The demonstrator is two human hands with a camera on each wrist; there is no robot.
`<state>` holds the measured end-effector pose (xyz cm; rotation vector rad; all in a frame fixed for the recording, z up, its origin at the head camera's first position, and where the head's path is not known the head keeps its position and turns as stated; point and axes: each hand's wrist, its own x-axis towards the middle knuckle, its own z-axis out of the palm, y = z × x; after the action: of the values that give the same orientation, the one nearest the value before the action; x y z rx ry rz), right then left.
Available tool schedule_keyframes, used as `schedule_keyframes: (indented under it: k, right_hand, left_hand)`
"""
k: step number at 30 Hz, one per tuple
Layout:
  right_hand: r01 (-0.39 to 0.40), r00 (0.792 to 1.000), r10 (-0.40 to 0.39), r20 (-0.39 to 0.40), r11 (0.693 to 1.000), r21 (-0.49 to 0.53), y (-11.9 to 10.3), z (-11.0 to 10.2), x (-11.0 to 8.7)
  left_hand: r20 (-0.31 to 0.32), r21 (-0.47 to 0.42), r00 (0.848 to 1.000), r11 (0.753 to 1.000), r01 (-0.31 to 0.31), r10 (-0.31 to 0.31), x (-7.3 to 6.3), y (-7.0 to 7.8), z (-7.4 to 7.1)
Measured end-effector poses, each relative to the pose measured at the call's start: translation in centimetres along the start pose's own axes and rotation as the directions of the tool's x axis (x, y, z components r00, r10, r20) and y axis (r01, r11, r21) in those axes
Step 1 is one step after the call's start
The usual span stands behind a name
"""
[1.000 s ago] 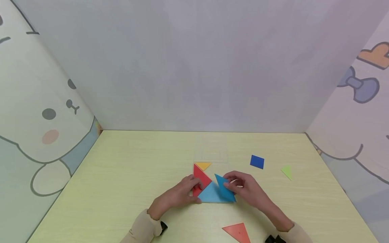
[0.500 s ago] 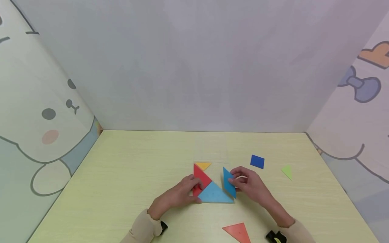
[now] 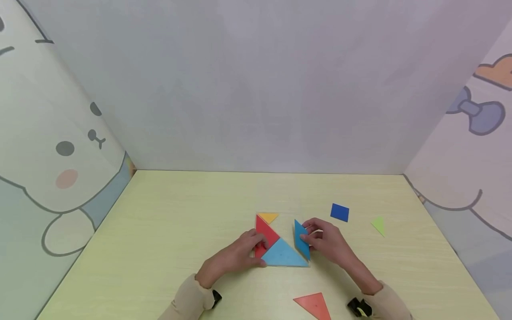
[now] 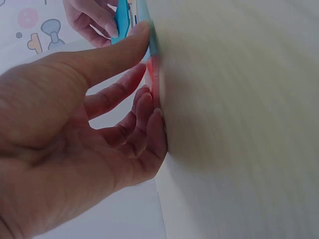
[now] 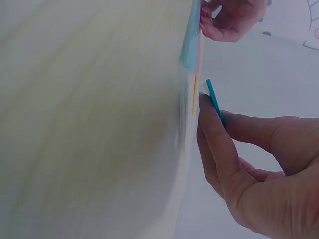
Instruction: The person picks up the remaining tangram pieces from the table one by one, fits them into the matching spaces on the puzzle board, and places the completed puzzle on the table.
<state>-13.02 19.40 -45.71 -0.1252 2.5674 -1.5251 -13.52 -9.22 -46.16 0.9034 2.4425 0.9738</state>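
Tangram pieces lie on the pale wood table. In the head view a large red triangle (image 3: 265, 232) and a large light blue triangle (image 3: 283, 254) sit edge to edge, with a small yellow triangle (image 3: 269, 217) at the red one's top. My left hand (image 3: 242, 250) rests on the pair: fingertips on the red triangle, thumb at the light blue one's near edge. My right hand (image 3: 330, 242) pinches a blue parallelogram (image 3: 301, 239) between thumb and fingers, tilted up just right of the light blue triangle. In the right wrist view the parallelogram (image 5: 215, 99) shows edge-on.
A dark blue square (image 3: 340, 212) and a small light green triangle (image 3: 378, 226) lie farther right on the table (image 3: 180, 209). A pinkish-red triangle (image 3: 314, 305) is near the front. Behind the pieces is a faint clear square outline (image 3: 278, 194). Walls enclose the back and sides.
My right hand has moved the blue parallelogram up and to the right, off the light blue triangle, and turned it steeper; it has barely moved in the last half second. My left hand stays put.
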Motion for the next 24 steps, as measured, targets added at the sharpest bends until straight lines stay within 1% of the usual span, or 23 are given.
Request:
schedule_keyframes:
  k: [5,12,18,24]
  right_hand:
    - [0.009,1.000,-0.009,-0.001,0.999,-0.034,-0.03,0.16,0.13]
    - [0.046,0.999,-0.046,0.010,0.994,-0.100,-0.08,0.28,0.23]
    - [0.071,0.997,-0.070,0.015,0.988,-0.136,-0.25,0.31,0.14]
    - [0.062,0.998,-0.060,0.014,0.987,-0.151,-0.33,0.62,0.09]
  left_hand:
    - [-0.003,0.000,1.000,1.000,-0.005,0.005,0.06,-0.05,-0.02]
    - [-0.003,-0.003,1.000,1.000,-0.003,0.003,-0.03,-0.10,-0.03]
    - [-0.004,-0.007,1.000,1.000,0.003,-0.003,-0.07,-0.03,-0.01]
    - [-0.005,-0.004,1.000,1.000,0.006,-0.007,-0.03,-0.02,0.08]
